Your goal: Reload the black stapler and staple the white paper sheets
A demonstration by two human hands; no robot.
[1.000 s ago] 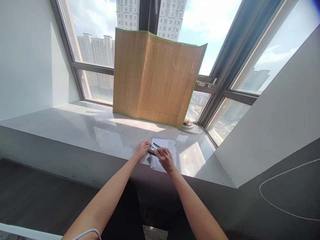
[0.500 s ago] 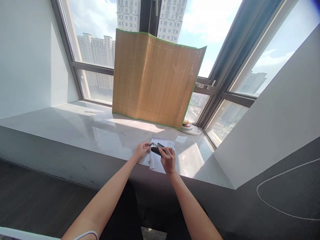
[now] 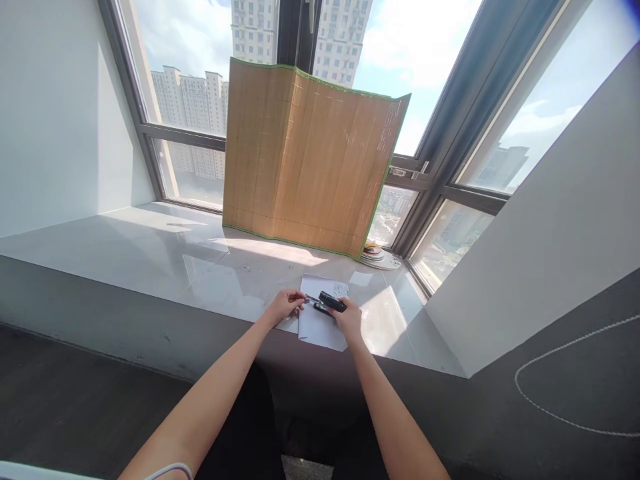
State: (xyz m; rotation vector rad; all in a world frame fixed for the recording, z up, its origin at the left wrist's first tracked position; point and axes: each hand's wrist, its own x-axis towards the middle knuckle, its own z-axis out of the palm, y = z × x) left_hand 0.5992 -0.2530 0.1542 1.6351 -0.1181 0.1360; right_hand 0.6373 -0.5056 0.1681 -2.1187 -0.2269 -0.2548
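A black stapler [image 3: 332, 301] is in my right hand [image 3: 350, 320], its jaws spread and a thin metal part showing between them. The stapler is held over white paper sheets [image 3: 316, 331] on the sill, with its front end to the left. My left hand [image 3: 285, 307] is at that front end, thumb and fingertips pinched on a small grey piece [image 3: 307, 299]. It is too small to tell exactly what this piece is.
The pale glossy window sill [image 3: 240, 280] ends close to me at its front edge. A bamboo mat [image 3: 310, 160] with green edging stands against the window behind the papers. Stacked round items [image 3: 377, 257] lie at its right foot. A white cord [image 3: 517, 383] hangs at the right.
My right hand has turned and moved a little right with the stapler, so its black top now faces up. My left hand's fingertips have come lower, by the stapler's front end.
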